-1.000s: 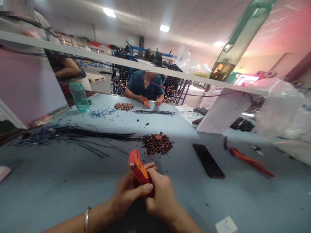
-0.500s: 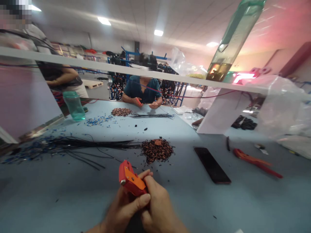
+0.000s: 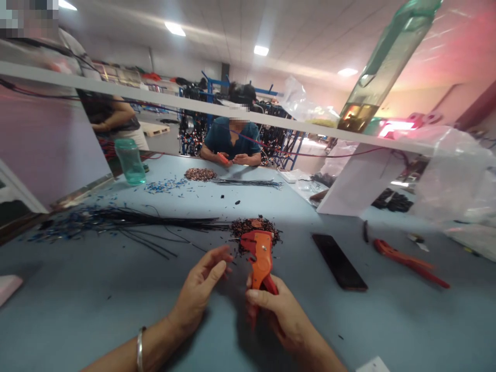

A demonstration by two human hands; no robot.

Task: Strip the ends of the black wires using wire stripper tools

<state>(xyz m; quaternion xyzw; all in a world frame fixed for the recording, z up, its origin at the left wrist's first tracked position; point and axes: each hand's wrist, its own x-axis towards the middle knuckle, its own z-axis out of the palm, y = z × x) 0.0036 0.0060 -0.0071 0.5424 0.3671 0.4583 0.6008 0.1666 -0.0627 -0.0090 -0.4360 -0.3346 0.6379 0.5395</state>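
My right hand grips the handles of an orange wire stripper, whose head points away from me toward a pile of copper and black scraps. My left hand hovers just left of the tool with its fingers apart and nothing in it; a metal bangle sits on that wrist. A bundle of long black wires lies on the blue table to the left of the pile.
A black phone and a second red tool lie to the right. A green bottle stands at the far left. A person sits across the table holding an orange tool; another stands at the left. Clear plastic bags are at the right.
My left hand has let go of the stripper and opened. The right hand swung the tool's head from the left to point forward, near the scrap pile.
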